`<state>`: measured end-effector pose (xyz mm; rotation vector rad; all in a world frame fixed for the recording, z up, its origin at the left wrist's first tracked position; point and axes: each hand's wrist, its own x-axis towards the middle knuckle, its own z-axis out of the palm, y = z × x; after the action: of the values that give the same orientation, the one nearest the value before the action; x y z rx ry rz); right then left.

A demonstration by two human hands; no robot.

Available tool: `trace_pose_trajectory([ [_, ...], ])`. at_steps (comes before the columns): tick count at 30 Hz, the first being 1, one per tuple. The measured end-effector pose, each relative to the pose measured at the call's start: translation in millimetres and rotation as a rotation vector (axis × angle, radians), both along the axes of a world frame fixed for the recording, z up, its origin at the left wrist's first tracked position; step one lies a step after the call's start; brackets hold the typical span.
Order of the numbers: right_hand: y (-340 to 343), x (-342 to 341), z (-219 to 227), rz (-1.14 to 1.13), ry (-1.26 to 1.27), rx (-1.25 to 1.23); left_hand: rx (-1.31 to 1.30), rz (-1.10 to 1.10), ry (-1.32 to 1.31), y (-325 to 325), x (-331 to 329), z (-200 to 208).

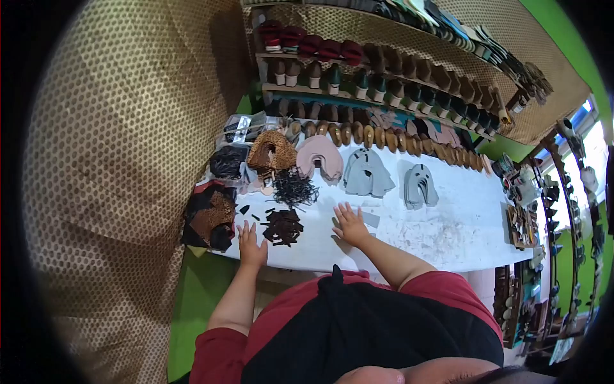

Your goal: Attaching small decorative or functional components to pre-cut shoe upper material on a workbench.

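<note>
My left hand (251,246) rests at the table's near edge with its fingers spread and nothing in it. Just right of it lies a pile of short dark brown strips (283,228), with a few small dark pieces (244,209) beyond the fingertips. Flat on the white table (307,248), fingers apart, is my right hand (350,225), beside a small grey rectangular piece (370,220). Farther back are a heap of thin black strips (295,189) and stacks of U-shaped shoe-upper pieces: leopard-print (261,153), pink (320,153), and two grey stacks (369,176) (420,187).
Dark and leopard-print scraps (211,214) lie at the table's left end, near a black plastic bag (228,161). A row of brown shoe lasts (369,136) lines the back, below shelves of shoes (361,83). Tools (521,224) sit at the right end. A patterned curtain (121,160) hangs left.
</note>
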<state>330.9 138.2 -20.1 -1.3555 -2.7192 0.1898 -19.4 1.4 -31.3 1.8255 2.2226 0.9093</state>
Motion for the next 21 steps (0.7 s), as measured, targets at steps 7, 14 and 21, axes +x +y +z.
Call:
trace_pose_trajectory([
  [7, -22, -34, 3, -0.106, -0.182, -0.19, -0.156, -0.126, 0.066, 10, -36, -10],
  [14, -13, -54, -8, -0.185, -0.081, -0.112, -0.172, -0.174, 0.135, 13, -36, -15],
  [21, 7, -133, 12, 0.016, 0.103, 0.006, -0.187, -0.162, 0.139, 14, -36, -16],
])
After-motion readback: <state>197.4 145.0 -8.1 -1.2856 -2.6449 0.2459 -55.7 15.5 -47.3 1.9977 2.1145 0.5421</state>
